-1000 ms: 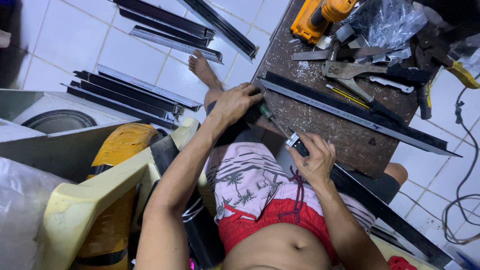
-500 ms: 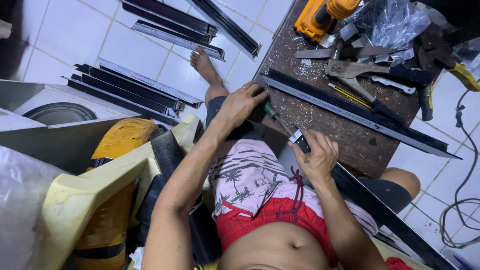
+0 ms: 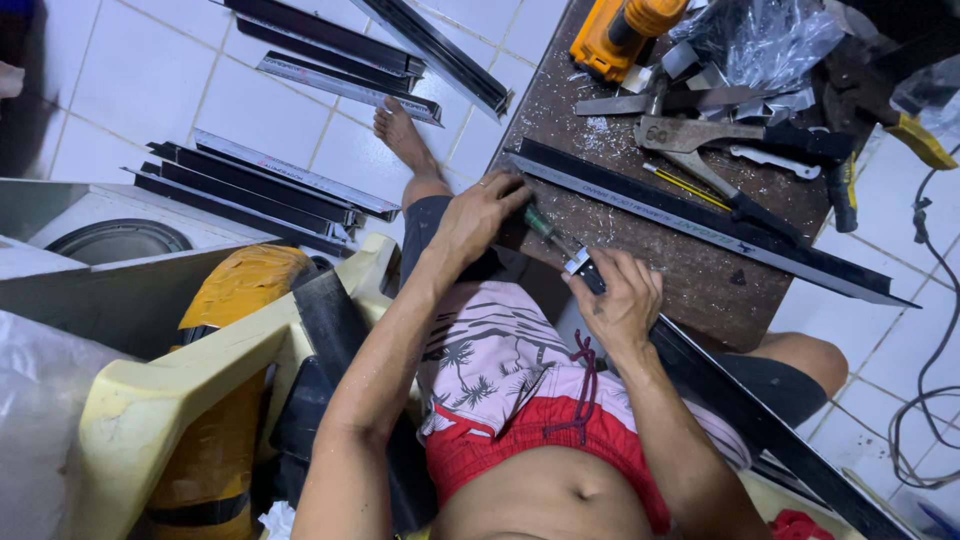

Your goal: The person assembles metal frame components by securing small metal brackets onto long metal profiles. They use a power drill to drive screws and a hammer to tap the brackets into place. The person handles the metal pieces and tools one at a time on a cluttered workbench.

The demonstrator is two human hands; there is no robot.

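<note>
Two hands work at the near edge of the brown wooden table (image 3: 700,290): the left hand (image 3: 480,215) presses a long black metal profile (image 3: 700,225), the right hand (image 3: 620,300) is clamped round a green-handled screwdriver (image 3: 555,240) pointing at the profile's end.

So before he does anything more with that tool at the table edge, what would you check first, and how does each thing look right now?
1. Left hand pressing on the near end of the long black strip: ok.
2. Right hand closed around the tool's handle: ok.
3. Green-shafted tool meeting the strip's end: cannot tell, the tip is hidden by the left hand.
4. Strip lying flat on the wooden table: ok.
5. Left fingers away from the tool tip: cannot tell.
6. Table free of clutter near the strip: not ok, snips and metal shavings lie beside it.
</note>
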